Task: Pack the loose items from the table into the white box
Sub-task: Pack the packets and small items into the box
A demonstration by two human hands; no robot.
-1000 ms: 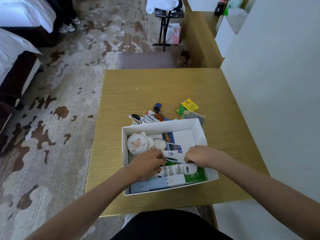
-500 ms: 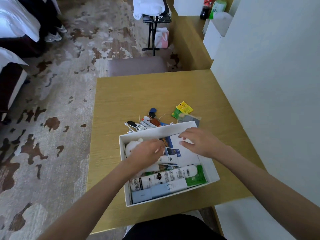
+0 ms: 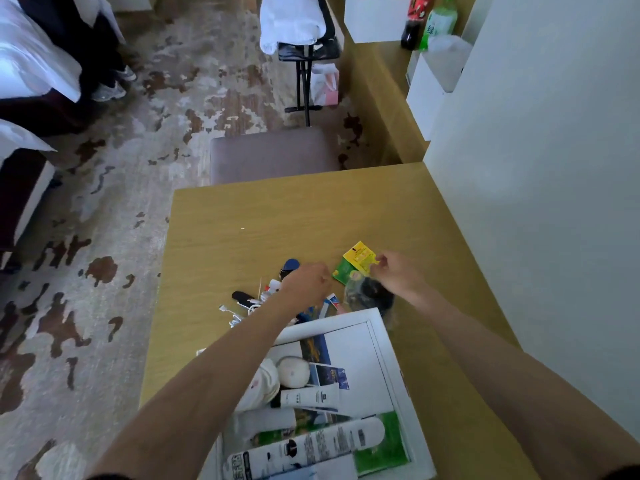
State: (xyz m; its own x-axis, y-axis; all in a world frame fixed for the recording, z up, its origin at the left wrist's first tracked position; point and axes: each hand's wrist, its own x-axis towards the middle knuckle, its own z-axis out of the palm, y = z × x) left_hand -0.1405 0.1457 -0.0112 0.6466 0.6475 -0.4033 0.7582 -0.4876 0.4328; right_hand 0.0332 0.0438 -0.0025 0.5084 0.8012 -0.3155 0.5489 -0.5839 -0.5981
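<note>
The white box (image 3: pixel 388 344) sits at the table's near edge. It holds white tubes (image 3: pixel 311 445), a white plush toy (image 3: pixel 265 384), a round white ball (image 3: pixel 294 372) and picture cards. Behind it lies a loose pile: a blue key fob (image 3: pixel 291 265), a black stick (image 3: pixel 242 296), a white cable (image 3: pixel 239 315) and small tubes. My left hand (image 3: pixel 306 285) hangs curled over this pile, its fingertips hidden. My right hand (image 3: pixel 398 275) pinches the right corner of a yellow packet (image 3: pixel 358 256), which overlaps a green packet (image 3: pixel 343 271). A clear bag with a dark item (image 3: pixel 369 296) lies under my right wrist.
The wooden table (image 3: pixel 277 220) stands against a white wall (image 3: pixel 536 168) on the right. A grey stool (image 3: pixel 273 154) is tucked at its far edge. Beyond it are a black stand with towels (image 3: pixel 298 32), a side counter with bottles (image 3: pixel 429 22), and beds at the left.
Both hands have left the inside of the box and reached past its far wall, the left to the key and cable pile, the right to the yellow packet. My view has moved closer.
</note>
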